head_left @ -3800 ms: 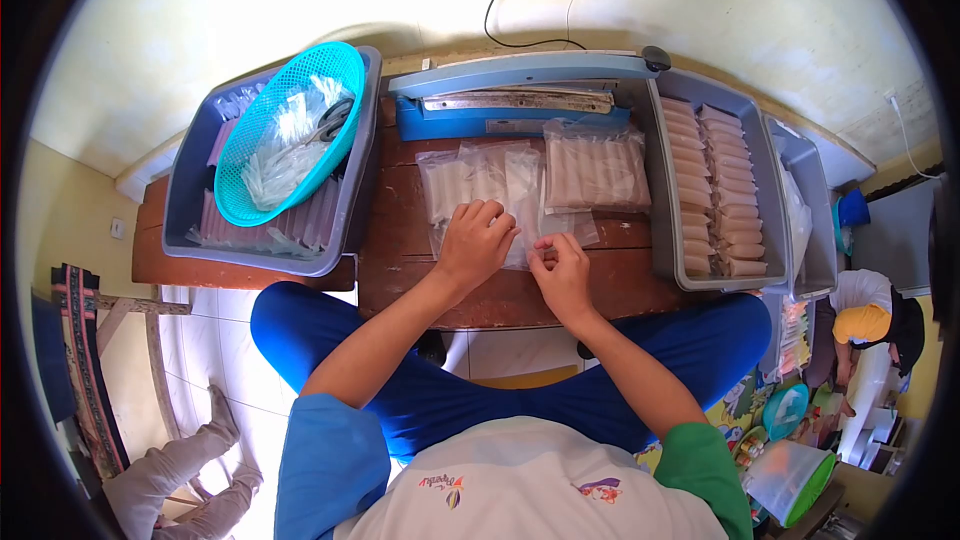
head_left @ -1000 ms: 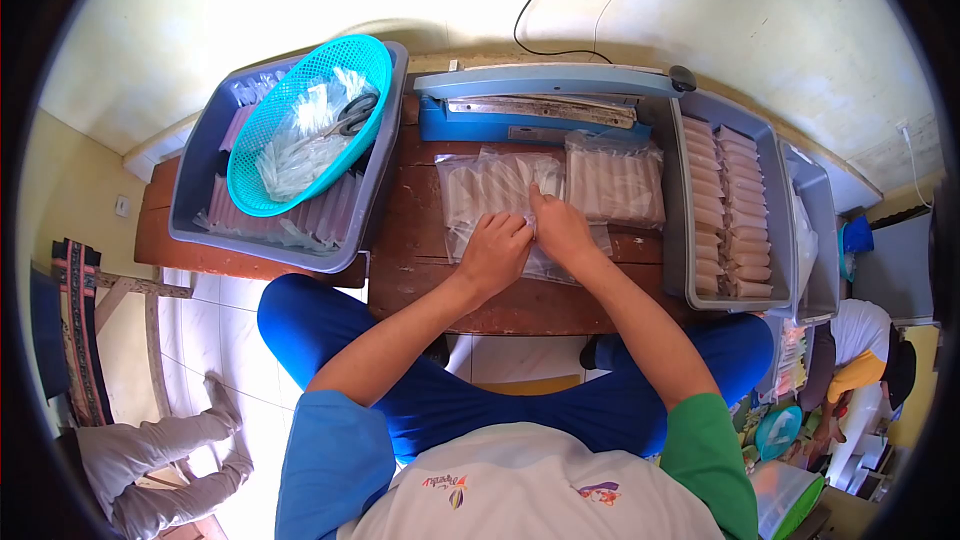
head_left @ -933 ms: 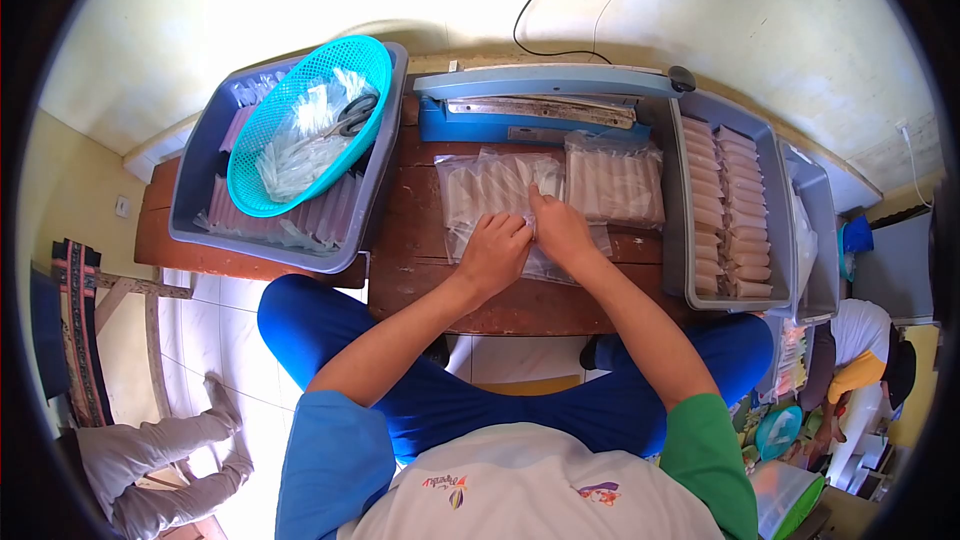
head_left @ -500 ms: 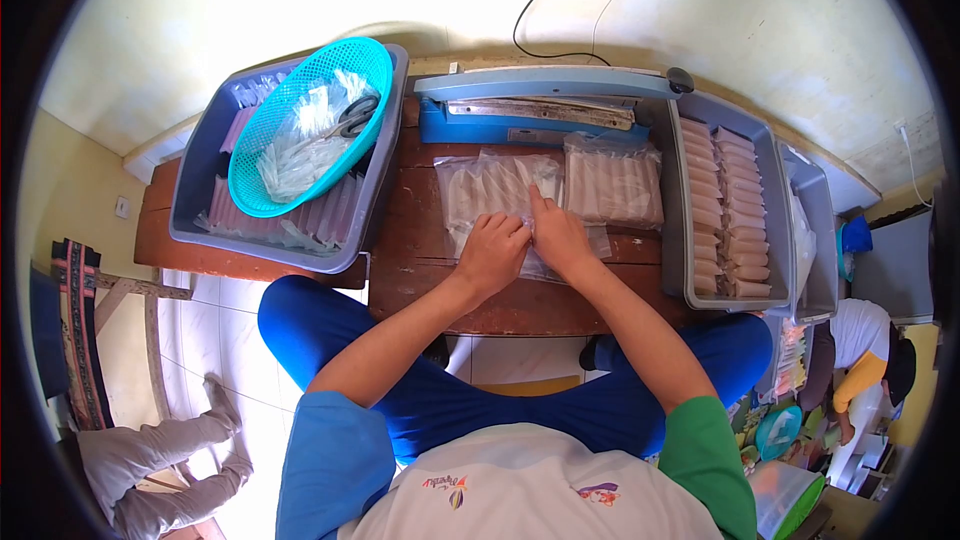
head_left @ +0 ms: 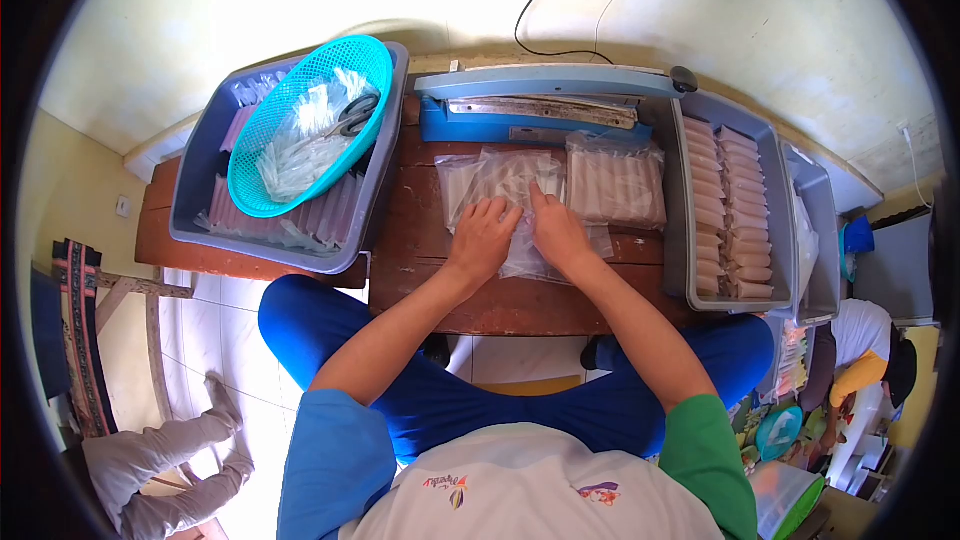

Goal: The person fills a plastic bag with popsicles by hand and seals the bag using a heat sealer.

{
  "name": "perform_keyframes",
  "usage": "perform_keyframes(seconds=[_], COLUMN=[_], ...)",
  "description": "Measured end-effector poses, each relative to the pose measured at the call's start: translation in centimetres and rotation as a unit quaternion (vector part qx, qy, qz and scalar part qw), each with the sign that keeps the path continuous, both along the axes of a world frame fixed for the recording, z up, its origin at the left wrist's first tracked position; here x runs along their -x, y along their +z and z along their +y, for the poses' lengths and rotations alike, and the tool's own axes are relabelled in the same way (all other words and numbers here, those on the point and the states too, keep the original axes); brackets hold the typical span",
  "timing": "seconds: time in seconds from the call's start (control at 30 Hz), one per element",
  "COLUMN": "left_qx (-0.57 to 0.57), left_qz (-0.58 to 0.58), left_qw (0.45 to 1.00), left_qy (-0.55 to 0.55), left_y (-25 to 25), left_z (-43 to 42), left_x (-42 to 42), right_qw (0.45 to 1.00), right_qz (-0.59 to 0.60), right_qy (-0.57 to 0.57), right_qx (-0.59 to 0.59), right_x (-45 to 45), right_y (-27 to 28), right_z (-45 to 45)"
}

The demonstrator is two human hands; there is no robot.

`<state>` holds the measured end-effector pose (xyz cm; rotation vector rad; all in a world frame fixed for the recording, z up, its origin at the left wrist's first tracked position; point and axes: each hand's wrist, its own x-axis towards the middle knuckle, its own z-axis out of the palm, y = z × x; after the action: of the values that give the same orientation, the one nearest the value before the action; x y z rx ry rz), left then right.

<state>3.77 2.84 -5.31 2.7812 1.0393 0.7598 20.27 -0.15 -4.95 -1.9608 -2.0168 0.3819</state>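
A clear plastic bag of pale brownish sticks (head_left: 480, 172) lies flat on the brown wooden table in front of me. My left hand (head_left: 486, 237) rests on its near part, palm down, with the fingers stretched out over the plastic. My right hand (head_left: 558, 232) presses on the bag's right side with the index finger extended; its other fingers are partly hidden. A loose flap of clear plastic (head_left: 527, 258) spreads under and between both hands. Just to the right sits a second filled bag of similar sticks (head_left: 615, 185), which neither hand touches.
Behind the bags stands a blue sealer-like device with a long arm (head_left: 545, 85). A grey tub (head_left: 345, 258) on the left bears a turquoise basket (head_left: 240, 180) with plastic bags and scissors (head_left: 357, 116). Another grey tub (head_left: 675, 240) holds rows of filled sticks. People are at both sides.
My left hand has shifted slightly forward and left, and its fingers have flattened onto the bag. My right hand has barely moved.
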Motion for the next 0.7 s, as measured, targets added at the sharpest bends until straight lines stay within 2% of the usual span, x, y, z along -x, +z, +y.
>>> perform_keyframes(seconds=[0.17,0.63,0.7], left_qx=[-0.026,0.080,0.075], left_qz=[-0.004,-0.001,-0.001], left_qw=[1.000,0.996,0.997], left_qy=[-0.016,-0.025,-0.019], left_y=[-0.4,1.5,1.6], left_z=[0.7,-0.1,-0.4], left_x=[-0.1,0.7,0.6], right_qw=[1.000,0.991,0.988], right_qz=[0.015,0.125,0.147], right_qy=[0.001,0.023,-0.006], right_qx=[-0.005,-0.049,-0.047], right_x=[0.0,0.9,1.0], right_y=[0.0,-1.1,-0.4], right_z=[0.1,-1.9,-2.4])
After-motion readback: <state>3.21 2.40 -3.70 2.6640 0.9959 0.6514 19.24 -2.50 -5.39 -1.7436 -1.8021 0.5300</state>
